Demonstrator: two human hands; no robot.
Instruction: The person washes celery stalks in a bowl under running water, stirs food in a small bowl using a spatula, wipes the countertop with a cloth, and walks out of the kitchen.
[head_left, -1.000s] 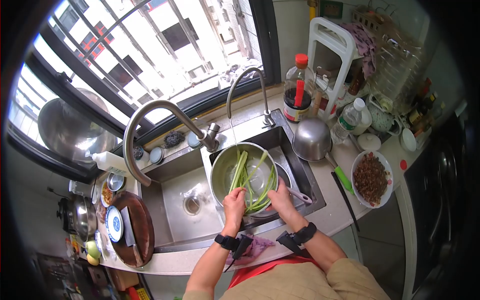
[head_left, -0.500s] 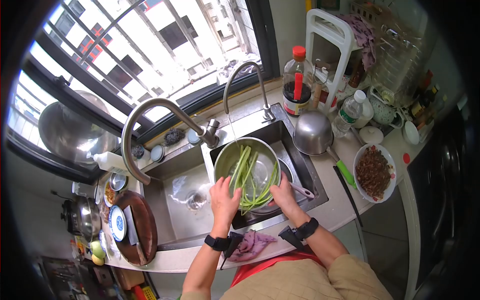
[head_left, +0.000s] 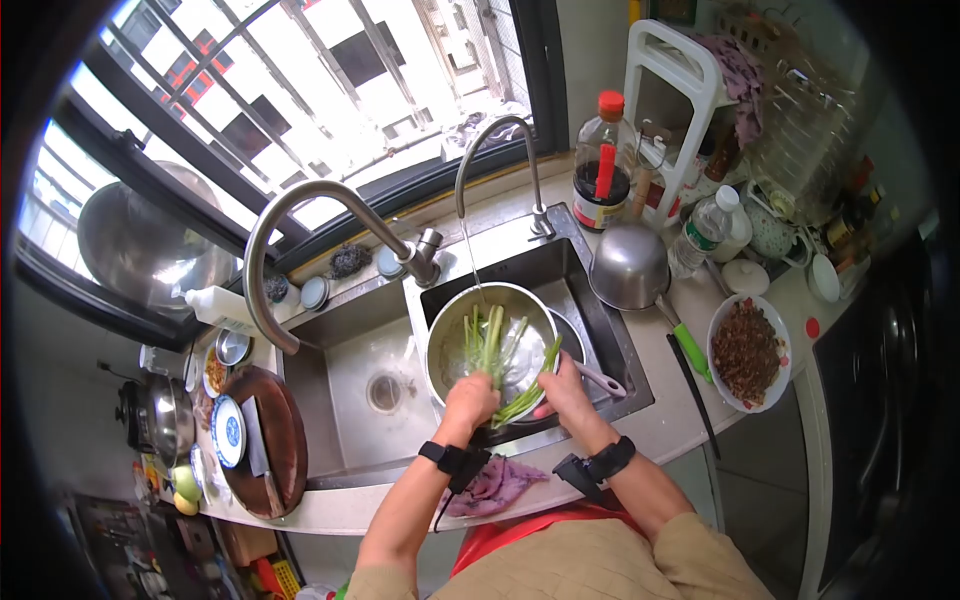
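Long green vegetable stalks (head_left: 490, 340) lie in a round metal pot (head_left: 441, 335) standing in the right sink basin. My left hand (head_left: 472, 402) is closed around one bunch at the near side of the pot. At the pot's right rim, my right hand (head_left: 565, 390) closes on another bunch of green stalks (head_left: 525, 400). Its lower fingers are partly hidden behind the pot. A thin stream from the slim faucet (head_left: 533, 170) runs into the pot, where the water looks stirred up. Beneath the pot, a second pan with a pale handle (head_left: 602, 380) is partly covered.
A large faucet (head_left: 330, 195) arches over the left basin (head_left: 345, 430). Left of it, a knife (head_left: 257, 440) and a plate (head_left: 229, 432) lie on a round wooden board (head_left: 285, 470). On the right are a green-handled saucepan (head_left: 630, 265), a bowl of minced food (head_left: 748, 350) and bottles.
My left hand has moved slightly right and down and closed around a bunch of stalks. The stalks have shifted in the pot, and the water is more stirred. My right hand stays at the rim.
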